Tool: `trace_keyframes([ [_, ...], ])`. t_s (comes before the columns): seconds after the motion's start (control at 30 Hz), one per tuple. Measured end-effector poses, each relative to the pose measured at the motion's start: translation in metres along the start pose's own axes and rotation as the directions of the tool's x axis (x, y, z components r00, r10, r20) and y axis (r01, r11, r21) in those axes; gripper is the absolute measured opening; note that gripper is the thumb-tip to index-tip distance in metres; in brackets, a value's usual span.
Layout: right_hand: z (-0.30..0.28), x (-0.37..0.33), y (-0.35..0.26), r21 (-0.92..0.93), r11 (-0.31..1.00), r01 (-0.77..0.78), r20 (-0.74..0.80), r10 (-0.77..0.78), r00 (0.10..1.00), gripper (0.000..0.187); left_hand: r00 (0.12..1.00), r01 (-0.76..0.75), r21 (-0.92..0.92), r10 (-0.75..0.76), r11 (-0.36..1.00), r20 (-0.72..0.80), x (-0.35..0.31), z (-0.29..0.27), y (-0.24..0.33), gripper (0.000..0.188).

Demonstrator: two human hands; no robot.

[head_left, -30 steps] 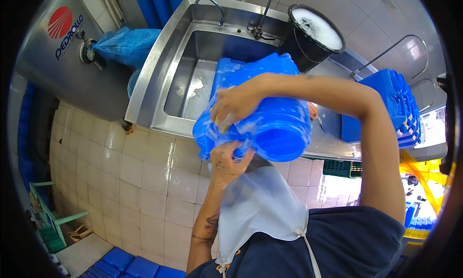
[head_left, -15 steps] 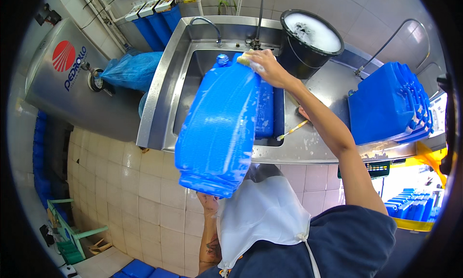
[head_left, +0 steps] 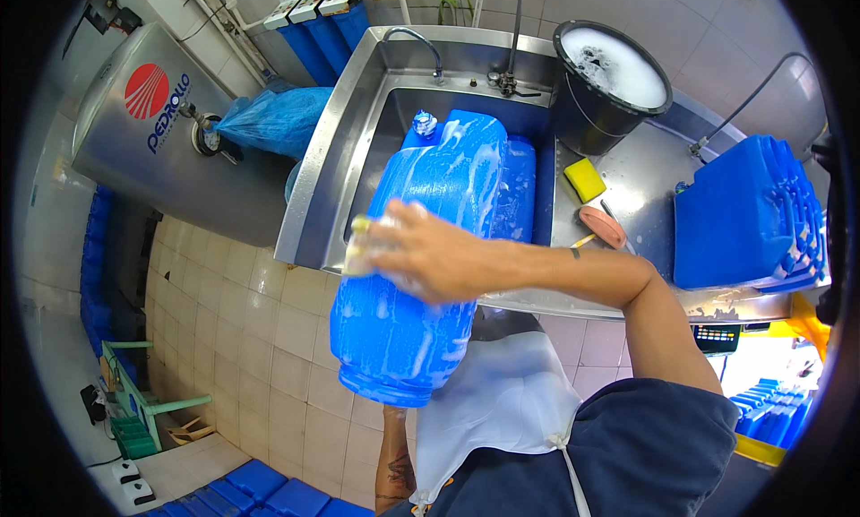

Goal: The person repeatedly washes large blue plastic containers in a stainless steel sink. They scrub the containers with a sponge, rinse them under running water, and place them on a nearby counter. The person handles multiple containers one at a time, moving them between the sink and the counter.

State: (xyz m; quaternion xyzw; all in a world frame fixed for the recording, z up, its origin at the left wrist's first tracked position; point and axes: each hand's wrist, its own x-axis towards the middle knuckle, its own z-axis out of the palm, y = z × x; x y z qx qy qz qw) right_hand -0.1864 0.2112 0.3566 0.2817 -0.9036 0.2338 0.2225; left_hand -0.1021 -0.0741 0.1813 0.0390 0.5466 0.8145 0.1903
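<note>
A blue plastic jerrycan [head_left: 408, 324], wet and streaked with suds, lies tilted across the sink's front edge. Its narrow neck points toward the taps, and its base is close to my apron. My right hand [head_left: 425, 253], fingers closed and slightly blurred, presses a pale, soapy sponge [head_left: 358, 246] on the jerrycan's left side. Only the forearm of my left arm shows, below the base; the left hand itself is hidden by the jerrycan. Another blue jerrycan [head_left: 515, 194] sits in the steel sink [head_left: 363, 159], partly covered by the first.
On the counter are a yellow sponge [head_left: 584, 180], a pinkish brush [head_left: 602, 227], a black bucket of foam [head_left: 587, 114] and several blue jerrycans [head_left: 726, 217]. A steel tank [head_left: 170, 168] stands left, beside a blue plastic bag [head_left: 278, 121]. More blue containers [head_left: 255, 479] are at lower left.
My right hand has swept with the sponge from the jerrycan's top near the neck down to its left side. The yellow sponge and brush on the counter are now uncovered.
</note>
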Motion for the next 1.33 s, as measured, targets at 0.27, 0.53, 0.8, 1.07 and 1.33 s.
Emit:
trace_keyframes([
  [0.27, -0.021, -0.047, 0.111, 0.075, 0.917, -0.392, -0.149, 0.399, 0.905, 0.029, 0.999, 0.026, -0.001, -0.026, 1.000, 0.020, -0.015, -0.013, 0.008, 0.039],
  [0.53, -0.020, -0.016, 0.075, 0.147, 0.906, -0.397, -0.250, 0.422, 0.871, 0.032, 0.999, 0.021, 0.066, -0.023, 0.998, 0.036, -0.001, -0.018, 0.009, 0.042],
  [0.8, 0.032, 0.011, -0.013, 0.354, 0.934, 0.057, -0.325, 0.065, 0.943, 0.033, 0.942, 0.262, -0.071, -0.239, 0.962, 0.235, -0.007, -0.018, 0.041, 0.058],
  [1.07, 0.140, -0.053, 0.130, 0.297, 0.781, -0.549, -0.528, 0.614, 0.587, 0.045, 0.945, 0.223, -0.150, -0.176, 0.963, 0.277, -0.026, -0.014, 0.056, 0.060],
  [1.33, 0.281, -0.218, 0.101, 0.930, -0.146, -0.337, 0.184, 0.979, 0.084, 0.048, 0.961, 0.227, -0.298, -0.163, 0.927, 0.223, -0.010, -0.011, 0.055, 0.064],
])
